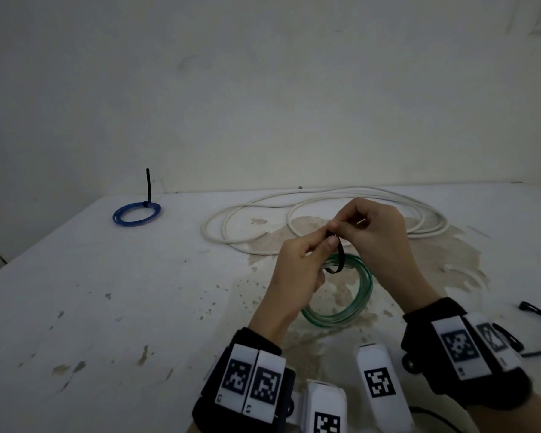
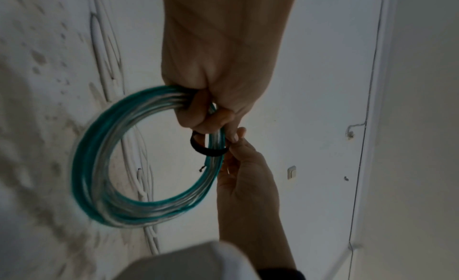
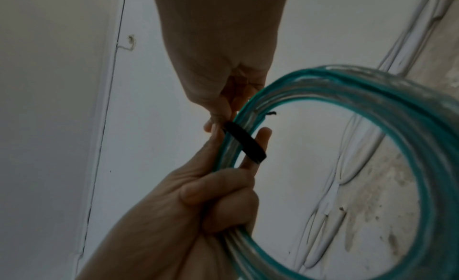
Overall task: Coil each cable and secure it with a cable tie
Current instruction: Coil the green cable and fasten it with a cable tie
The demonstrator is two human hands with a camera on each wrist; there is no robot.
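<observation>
Green cable coil (image 1: 353,295) held above the table (image 1: 138,307), in front of the loose white cable (image 1: 294,210). Left hand (image 1: 294,270) fingers curled round the coil. Right hand (image 1: 375,232) fingers pinch the black cable tie (image 1: 338,257), looped round the coil's strands.

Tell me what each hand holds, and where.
Left hand grips the green cable coil at its bundled strands; right hand pinches the black cable tie looped round them, at its end.

No readable words, brands or numbers anywhere; only black-and-white square code markers (image 1: 250,381) on the wrist bands, tiny marks beneath them illegible
</observation>
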